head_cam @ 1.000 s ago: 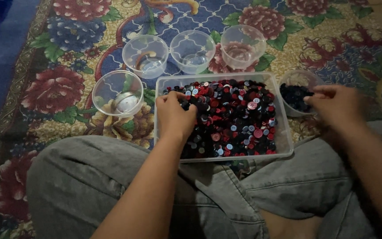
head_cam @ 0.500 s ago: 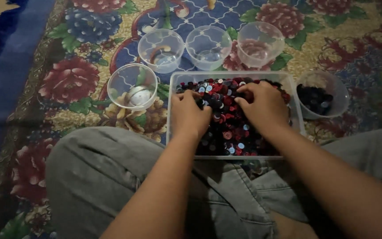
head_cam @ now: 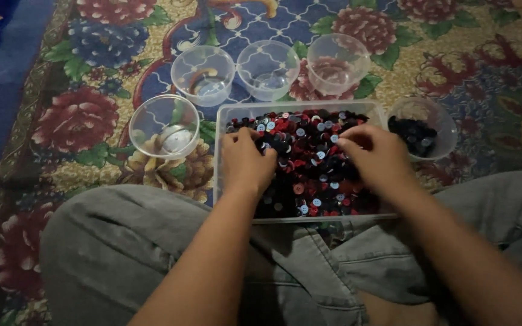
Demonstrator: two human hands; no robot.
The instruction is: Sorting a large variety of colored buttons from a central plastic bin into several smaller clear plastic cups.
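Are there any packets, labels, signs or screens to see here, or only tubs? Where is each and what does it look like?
No labels, signs or screens show; only plain containers.
Clear rectangular tray: before the knees, full of red, black and pale blue buttons; left hand and right hand are in it.
Three clear round cups: behind the tray.
Clear cup: left of the tray.
Cup of dark buttons: right of it.

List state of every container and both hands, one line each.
Rectangular tray: full of mixed red, black and blue buttons.
Right cup: holds dark buttons.
Left cup: upright, contents unclear.
Three back cups: upright, look empty.
Left hand: in the tray, fingers on buttons.
Right hand: in the tray, fingers curled on buttons; grip unclear.
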